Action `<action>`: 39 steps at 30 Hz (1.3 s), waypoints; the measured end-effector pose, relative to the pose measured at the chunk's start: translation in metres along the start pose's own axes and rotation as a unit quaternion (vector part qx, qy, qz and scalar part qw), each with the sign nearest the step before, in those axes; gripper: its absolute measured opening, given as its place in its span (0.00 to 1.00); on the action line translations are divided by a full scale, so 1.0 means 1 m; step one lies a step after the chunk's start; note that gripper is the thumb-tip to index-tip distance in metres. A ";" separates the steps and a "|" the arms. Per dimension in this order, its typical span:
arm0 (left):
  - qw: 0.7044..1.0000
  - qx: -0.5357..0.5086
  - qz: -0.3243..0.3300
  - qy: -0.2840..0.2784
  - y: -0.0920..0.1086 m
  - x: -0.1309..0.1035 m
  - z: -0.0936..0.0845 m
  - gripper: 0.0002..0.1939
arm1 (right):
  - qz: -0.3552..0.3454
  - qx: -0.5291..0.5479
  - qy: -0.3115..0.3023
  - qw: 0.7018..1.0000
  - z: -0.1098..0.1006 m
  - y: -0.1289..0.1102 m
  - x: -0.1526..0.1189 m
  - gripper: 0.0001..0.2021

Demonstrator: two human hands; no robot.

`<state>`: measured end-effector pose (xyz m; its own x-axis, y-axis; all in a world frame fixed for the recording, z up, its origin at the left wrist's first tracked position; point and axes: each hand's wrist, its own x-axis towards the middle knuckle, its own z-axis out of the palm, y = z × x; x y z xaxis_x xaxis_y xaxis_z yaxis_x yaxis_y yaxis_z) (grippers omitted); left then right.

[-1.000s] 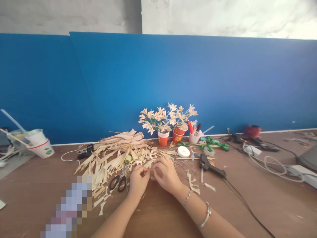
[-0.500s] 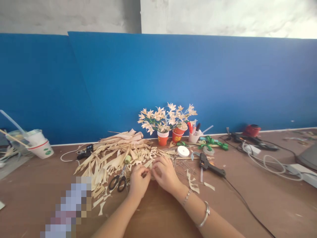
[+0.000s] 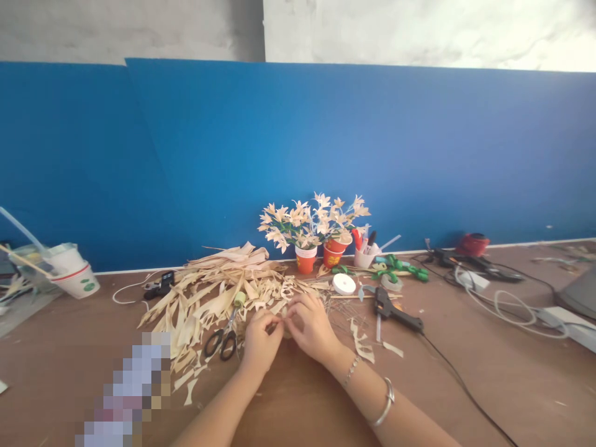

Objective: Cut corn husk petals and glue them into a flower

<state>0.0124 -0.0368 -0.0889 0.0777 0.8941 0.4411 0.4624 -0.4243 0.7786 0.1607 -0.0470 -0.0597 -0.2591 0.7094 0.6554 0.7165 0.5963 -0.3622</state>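
Note:
My left hand (image 3: 262, 339) and my right hand (image 3: 311, 326) meet fingertip to fingertip over the front of the table. Both are pinched closed, and whatever they hold is too small and too covered by the fingers to make out. Left of my left hand lie scissors (image 3: 222, 343) with black handles, tips on a heap of pale dried husk strips (image 3: 200, 316). A small green roll (image 3: 239, 299) rests by the blades. Thin wire pieces (image 3: 347, 310) lie just right of my right hand, near a white round spool (image 3: 344, 284).
Pale flowers (image 3: 298, 217) stand in an orange paper cup (image 3: 305, 261) at the back. To the right lie a hot glue gun (image 3: 395, 311) with its cord, green tape pieces (image 3: 395, 267) and white cables (image 3: 507, 310). A white cup (image 3: 77, 279) leans at far left. Behind rises a blue board (image 3: 326, 136).
Almost nothing differs. Both hands keep the same pinched pose at the same spot, and the view has shifted very slightly.

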 end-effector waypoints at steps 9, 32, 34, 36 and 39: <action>1.000 -0.011 -0.003 -0.017 -0.002 0.001 0.000 0.08 | 0.008 0.005 -0.001 1.000 0.002 0.002 -0.001 0.04; 0.999 -0.031 0.010 -0.018 0.000 0.001 -0.001 0.08 | 0.011 0.038 0.019 0.999 0.004 0.004 -0.002 0.04; 0.999 -0.030 0.009 -0.019 0.001 0.001 -0.001 0.08 | 0.014 0.041 0.019 0.999 0.003 0.003 -0.001 0.04; 0.999 -0.033 0.010 -0.015 0.002 0.002 -0.001 0.08 | 0.018 0.044 0.015 0.999 0.002 0.002 -0.001 0.04; 0.999 -0.043 0.005 -0.005 0.003 0.002 -0.002 0.07 | 0.034 0.067 0.010 0.997 -0.002 -0.001 0.000 0.05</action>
<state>0.0120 -0.0360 -0.0850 0.0911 0.8910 0.4448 0.3834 -0.4436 0.8101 0.1616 -0.0482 -0.0583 -0.1981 0.7433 0.6390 0.6393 0.5921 -0.4906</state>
